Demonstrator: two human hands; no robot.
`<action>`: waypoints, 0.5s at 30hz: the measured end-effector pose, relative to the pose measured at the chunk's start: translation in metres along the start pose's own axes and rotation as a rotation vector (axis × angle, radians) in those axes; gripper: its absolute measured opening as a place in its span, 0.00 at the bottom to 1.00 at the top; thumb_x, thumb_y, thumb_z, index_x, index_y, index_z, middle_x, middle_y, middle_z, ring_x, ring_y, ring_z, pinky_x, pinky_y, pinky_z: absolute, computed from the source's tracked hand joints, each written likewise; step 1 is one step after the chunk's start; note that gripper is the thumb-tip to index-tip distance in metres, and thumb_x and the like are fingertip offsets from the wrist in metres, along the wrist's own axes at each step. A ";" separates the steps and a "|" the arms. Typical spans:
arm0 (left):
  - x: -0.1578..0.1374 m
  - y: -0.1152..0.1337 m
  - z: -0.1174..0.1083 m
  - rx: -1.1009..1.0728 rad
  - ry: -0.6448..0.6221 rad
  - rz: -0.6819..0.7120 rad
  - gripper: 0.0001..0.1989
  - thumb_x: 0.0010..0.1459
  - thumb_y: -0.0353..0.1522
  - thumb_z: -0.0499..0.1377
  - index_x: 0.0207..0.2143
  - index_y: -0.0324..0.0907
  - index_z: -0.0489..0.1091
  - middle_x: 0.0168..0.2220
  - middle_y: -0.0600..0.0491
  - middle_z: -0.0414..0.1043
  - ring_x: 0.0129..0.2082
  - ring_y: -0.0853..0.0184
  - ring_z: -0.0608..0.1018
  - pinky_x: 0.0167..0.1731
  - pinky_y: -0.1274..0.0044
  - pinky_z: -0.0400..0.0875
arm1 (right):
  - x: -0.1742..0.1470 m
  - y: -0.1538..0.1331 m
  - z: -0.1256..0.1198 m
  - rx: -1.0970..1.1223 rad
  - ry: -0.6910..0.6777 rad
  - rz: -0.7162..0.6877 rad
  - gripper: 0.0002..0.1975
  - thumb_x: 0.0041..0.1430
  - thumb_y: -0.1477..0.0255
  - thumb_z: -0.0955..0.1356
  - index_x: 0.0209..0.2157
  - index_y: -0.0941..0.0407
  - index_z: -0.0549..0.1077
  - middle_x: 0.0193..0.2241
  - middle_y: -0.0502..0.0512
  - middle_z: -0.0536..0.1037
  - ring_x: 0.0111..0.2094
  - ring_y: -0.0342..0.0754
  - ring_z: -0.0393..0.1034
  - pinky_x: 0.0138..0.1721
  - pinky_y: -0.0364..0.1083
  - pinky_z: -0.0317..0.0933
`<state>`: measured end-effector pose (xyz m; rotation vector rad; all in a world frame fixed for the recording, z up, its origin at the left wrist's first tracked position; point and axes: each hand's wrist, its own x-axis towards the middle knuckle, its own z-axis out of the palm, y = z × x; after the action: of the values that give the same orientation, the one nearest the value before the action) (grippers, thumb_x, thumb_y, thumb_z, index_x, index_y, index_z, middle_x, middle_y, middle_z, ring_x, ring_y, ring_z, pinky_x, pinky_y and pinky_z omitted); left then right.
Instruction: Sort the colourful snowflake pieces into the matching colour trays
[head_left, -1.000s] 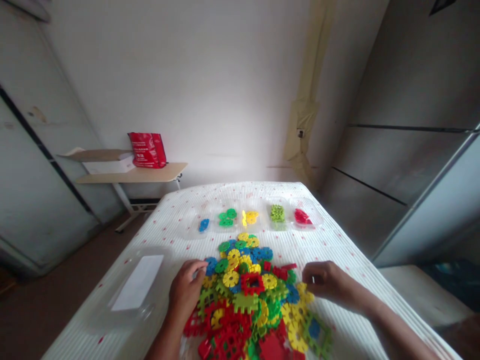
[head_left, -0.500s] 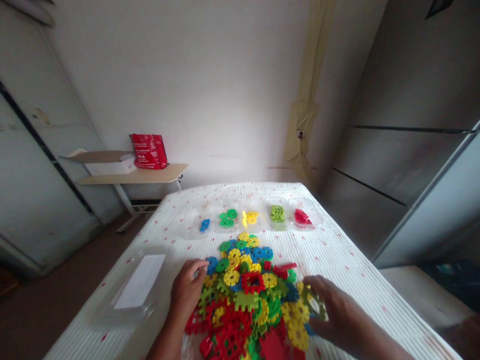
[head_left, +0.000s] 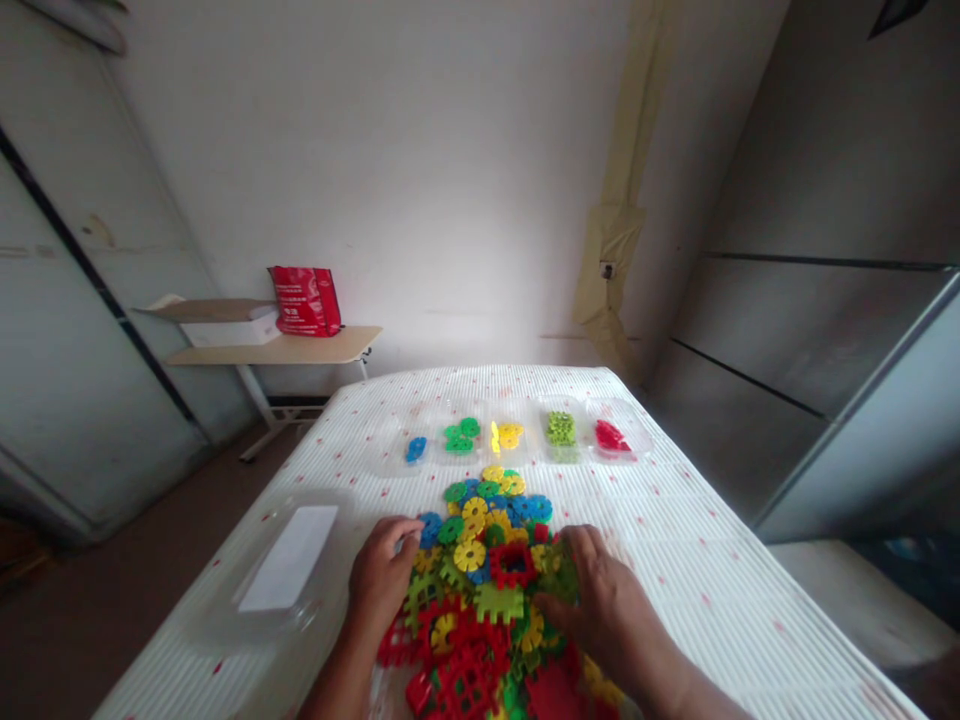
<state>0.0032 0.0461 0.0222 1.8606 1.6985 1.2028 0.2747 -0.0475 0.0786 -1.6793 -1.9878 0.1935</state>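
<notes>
A heap of plastic interlocking pieces (head_left: 498,602) lies before me: notched discs in yellow, blue and green, and toothed squares in red and green. My left hand (head_left: 386,568) rests at the heap's left edge, fingers loosely bent with a gap to the thumb. Its fingertips are beside a blue notched disc (head_left: 430,530). On the right side, my right hand (head_left: 604,595) reaches over the heap. Its thumb and fingers are around a green toothed square (head_left: 559,578), which they partly hide. A red toothed square frame (head_left: 511,566) lies between my hands.
Clear plastic boxes stand in a row behind the heap, holding blue pieces (head_left: 416,449), green discs (head_left: 462,436), yellow discs (head_left: 510,435), light green squares (head_left: 561,428) and red pieces (head_left: 611,436). A clear lid with a white paper (head_left: 289,558) lies left.
My right hand has moved left from the heap's right edge to over its pieces, carrying the green square. My left hand stays by the blue disc. The view has shifted slightly.
</notes>
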 end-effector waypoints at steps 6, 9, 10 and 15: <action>0.000 0.002 0.000 -0.004 -0.007 -0.015 0.13 0.49 0.37 0.51 0.30 0.43 0.73 0.34 0.50 0.74 0.38 0.63 0.75 0.42 0.71 0.68 | 0.008 0.010 -0.002 -0.023 -0.002 -0.041 0.25 0.43 0.78 0.64 0.47 0.59 0.59 0.35 0.60 0.74 0.37 0.53 0.71 0.38 0.50 0.66; 0.000 0.002 -0.001 -0.011 0.002 -0.008 0.12 0.49 0.37 0.51 0.29 0.43 0.73 0.33 0.50 0.74 0.37 0.63 0.75 0.42 0.72 0.69 | 0.021 0.024 -0.021 0.024 0.019 -0.107 0.25 0.43 0.78 0.63 0.47 0.57 0.60 0.38 0.59 0.74 0.39 0.51 0.71 0.39 0.49 0.65; 0.000 0.003 -0.001 -0.013 0.004 -0.008 0.12 0.49 0.37 0.51 0.29 0.43 0.73 0.33 0.51 0.75 0.37 0.63 0.75 0.42 0.72 0.69 | 0.027 0.030 -0.028 0.030 0.032 -0.121 0.25 0.43 0.78 0.64 0.47 0.57 0.61 0.39 0.59 0.74 0.39 0.51 0.70 0.40 0.49 0.65; 0.000 0.005 -0.002 -0.012 -0.001 -0.025 0.12 0.49 0.37 0.51 0.28 0.43 0.73 0.33 0.51 0.75 0.37 0.63 0.76 0.42 0.72 0.69 | 0.052 0.060 -0.045 -0.001 0.009 -0.080 0.22 0.42 0.78 0.63 0.44 0.58 0.64 0.38 0.60 0.74 0.39 0.51 0.70 0.39 0.49 0.64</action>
<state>0.0050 0.0446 0.0272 1.8275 1.7054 1.1998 0.3437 0.0048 0.1060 -1.5954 -2.0447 0.1561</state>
